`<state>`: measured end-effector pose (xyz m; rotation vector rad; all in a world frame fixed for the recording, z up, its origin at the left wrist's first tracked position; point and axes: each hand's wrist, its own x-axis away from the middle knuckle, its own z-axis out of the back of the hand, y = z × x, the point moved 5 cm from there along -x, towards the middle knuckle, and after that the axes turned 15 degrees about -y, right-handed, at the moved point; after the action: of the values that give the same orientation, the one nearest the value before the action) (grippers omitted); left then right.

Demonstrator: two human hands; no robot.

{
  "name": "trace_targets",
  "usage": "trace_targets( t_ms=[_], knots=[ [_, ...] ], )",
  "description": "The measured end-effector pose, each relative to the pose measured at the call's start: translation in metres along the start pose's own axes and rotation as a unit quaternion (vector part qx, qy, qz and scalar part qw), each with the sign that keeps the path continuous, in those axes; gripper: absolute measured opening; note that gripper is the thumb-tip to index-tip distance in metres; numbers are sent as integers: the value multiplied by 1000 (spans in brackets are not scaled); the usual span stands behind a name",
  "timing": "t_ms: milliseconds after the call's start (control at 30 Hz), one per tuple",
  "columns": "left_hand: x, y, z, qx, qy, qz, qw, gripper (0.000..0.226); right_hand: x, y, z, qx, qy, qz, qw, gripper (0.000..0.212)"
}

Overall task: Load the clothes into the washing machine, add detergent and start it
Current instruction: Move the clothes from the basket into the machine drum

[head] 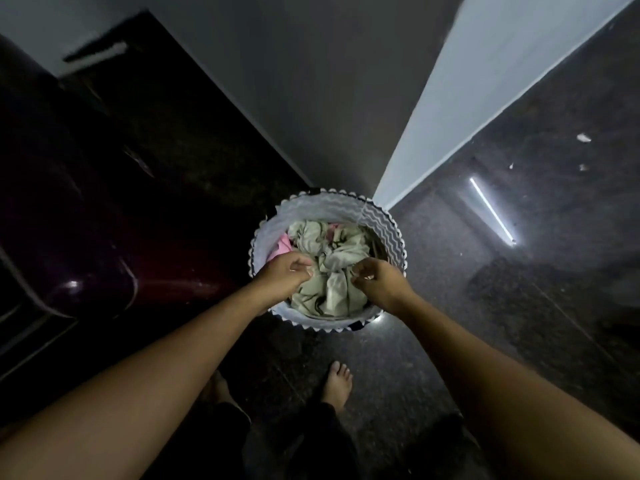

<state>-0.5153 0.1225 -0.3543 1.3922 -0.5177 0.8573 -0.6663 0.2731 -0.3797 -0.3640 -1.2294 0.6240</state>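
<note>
Clothes (343, 252) fill the basket (329, 202); my left hand (282, 273) and right hand (379, 282) curl over them to lift; whether they grip, I cannot tell.

The left arm (166, 355) and right arm (485, 358), both bare, stretch forward and down, drawing toward each other. The left grip (284, 276) is knuckles-up, fingers curled in toward the thumb. The right grip (378, 279), a short gap away, curls likewise. Whether either pinches anything cannot be told.
</note>
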Motion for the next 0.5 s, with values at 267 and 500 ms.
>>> trace_targets(
  t_ms=[267, 500],
  knots=[
    [-83, -68, -25, 32, -21, 24, 999, 31, -101, 50, -47, 126, -82, -44, 988, 58],
    [-106, -104, -32, 82, -21, 51, 995, 35, -164, 47, -16, 196, -5, -14, 981, 114]
  ],
)
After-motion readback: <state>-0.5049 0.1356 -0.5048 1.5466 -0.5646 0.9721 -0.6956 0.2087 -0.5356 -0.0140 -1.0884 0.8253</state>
